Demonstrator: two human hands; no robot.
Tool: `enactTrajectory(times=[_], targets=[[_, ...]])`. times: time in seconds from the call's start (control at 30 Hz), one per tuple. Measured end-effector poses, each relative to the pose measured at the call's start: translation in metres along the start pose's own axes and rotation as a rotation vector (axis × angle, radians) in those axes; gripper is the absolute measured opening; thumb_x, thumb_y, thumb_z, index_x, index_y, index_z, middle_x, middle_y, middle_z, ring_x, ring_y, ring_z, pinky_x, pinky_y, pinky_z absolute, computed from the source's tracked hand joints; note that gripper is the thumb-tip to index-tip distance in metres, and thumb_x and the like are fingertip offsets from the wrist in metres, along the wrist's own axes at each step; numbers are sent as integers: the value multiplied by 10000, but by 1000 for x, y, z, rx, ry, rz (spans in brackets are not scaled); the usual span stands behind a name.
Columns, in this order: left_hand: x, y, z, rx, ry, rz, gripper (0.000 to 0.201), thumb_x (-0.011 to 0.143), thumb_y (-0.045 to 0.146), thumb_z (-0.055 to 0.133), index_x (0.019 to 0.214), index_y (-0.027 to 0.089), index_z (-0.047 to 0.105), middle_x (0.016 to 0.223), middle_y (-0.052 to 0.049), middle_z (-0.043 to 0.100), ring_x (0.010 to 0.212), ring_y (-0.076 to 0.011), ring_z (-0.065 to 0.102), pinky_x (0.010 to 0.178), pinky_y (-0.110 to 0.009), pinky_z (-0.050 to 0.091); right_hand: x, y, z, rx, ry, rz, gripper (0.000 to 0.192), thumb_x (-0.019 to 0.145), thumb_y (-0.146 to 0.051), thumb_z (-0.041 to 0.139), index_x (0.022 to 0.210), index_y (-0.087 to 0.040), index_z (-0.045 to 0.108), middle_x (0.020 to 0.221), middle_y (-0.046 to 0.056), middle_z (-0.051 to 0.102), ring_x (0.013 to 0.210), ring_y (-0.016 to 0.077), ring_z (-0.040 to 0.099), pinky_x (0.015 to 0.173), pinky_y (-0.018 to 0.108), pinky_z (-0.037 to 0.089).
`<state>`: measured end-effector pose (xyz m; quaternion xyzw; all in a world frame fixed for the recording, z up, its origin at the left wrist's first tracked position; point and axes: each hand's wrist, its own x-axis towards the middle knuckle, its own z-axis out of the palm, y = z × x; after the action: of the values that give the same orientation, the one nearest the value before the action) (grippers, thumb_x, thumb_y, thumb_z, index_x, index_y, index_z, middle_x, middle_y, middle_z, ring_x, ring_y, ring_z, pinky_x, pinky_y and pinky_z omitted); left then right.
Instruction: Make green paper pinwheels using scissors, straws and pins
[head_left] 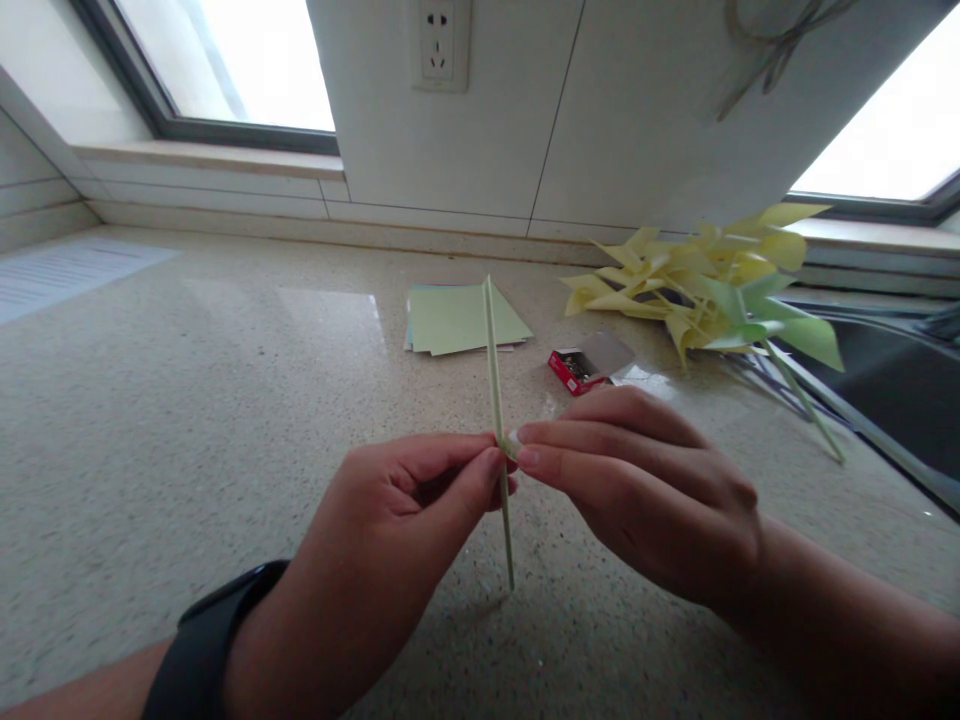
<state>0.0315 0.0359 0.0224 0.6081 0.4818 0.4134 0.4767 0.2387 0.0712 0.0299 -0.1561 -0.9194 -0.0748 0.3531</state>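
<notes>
A pale green sheet of paper (491, 350) stands nearly edge-on above the counter, so it shows as a thin upright strip. My left hand (405, 530) pinches it at mid-height between thumb and fingers; a dark watch band is on that wrist. From the other side, my right hand (645, 480) has its thumb and fingertips closed against the same spot. A small whitish bit shows between those fingertips, too small to name. Behind the hands lies an open red box (574, 370) with small pieces in it, and a stack of pale green paper squares (450, 320).
Several yellow paper pinwheels (645, 265) and a green pinwheel (750, 310) lie at the right beside a dark sink (885, 390). A printed sheet (67, 270) is at the far left. A tiled wall with a socket (439, 45) closes off the back of the speckled counter (187, 450).
</notes>
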Motion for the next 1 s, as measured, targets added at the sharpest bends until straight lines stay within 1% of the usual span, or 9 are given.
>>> enactTrajectory(times=[0.07,0.17,0.33,0.47,0.63,0.77,0.87,1.0], targets=[[0,1,0,-20,-6,-15,271,917,372,640,717,233,760,709,6,723,720,-179,668,668,-252,527,1,-1,-1,-8,7,-13,209,923,-103,622,1115,-174,667,1063,67,766,918,203,655,778,372,589],[0,0,-1,-56,-3,-27,268,907,381,655,719,233,775,710,-2,732,731,-186,677,665,-250,532,3,-2,-3,-17,9,-26,209,908,-79,621,1092,-160,679,1042,80,768,903,208,675,761,367,594],[-2,1,-1,-93,12,-44,187,873,342,685,774,255,818,711,-7,749,719,-189,677,616,-242,525,6,-5,-4,-37,12,-47,191,931,-76,581,1074,-148,685,1009,87,774,898,216,685,732,375,600],[-3,4,-1,-101,29,-74,143,845,309,702,807,258,830,717,-10,757,696,-182,659,583,-237,511,9,-9,-3,-37,42,-59,171,953,-74,540,1038,-65,688,975,123,769,901,233,690,733,388,592],[-1,3,-1,-171,43,-94,89,810,272,741,789,242,822,730,-7,768,680,-159,638,591,-220,504,13,-12,-7,-56,18,-71,200,972,-81,514,1041,-25,694,975,150,763,886,239,682,725,386,572],[0,1,-1,-194,73,-94,89,797,292,761,767,223,808,713,-10,757,668,-152,627,586,-218,500,11,-11,-6,-67,18,-56,194,971,-77,523,1065,-26,685,974,145,756,886,232,664,732,378,554],[0,1,-2,-213,86,-97,146,810,326,757,733,208,791,702,-12,746,661,-144,616,596,-220,503,7,-8,-3,-59,15,-35,163,944,-56,565,1069,-37,669,978,138,741,891,226,643,736,376,539],[0,-1,-3,-233,56,-106,184,831,344,754,720,200,780,705,-8,737,676,-134,616,628,-218,509,5,-4,2,-14,-7,41,179,904,-39,619,1078,-79,633,923,90,697,842,189,581,735,356,513]])
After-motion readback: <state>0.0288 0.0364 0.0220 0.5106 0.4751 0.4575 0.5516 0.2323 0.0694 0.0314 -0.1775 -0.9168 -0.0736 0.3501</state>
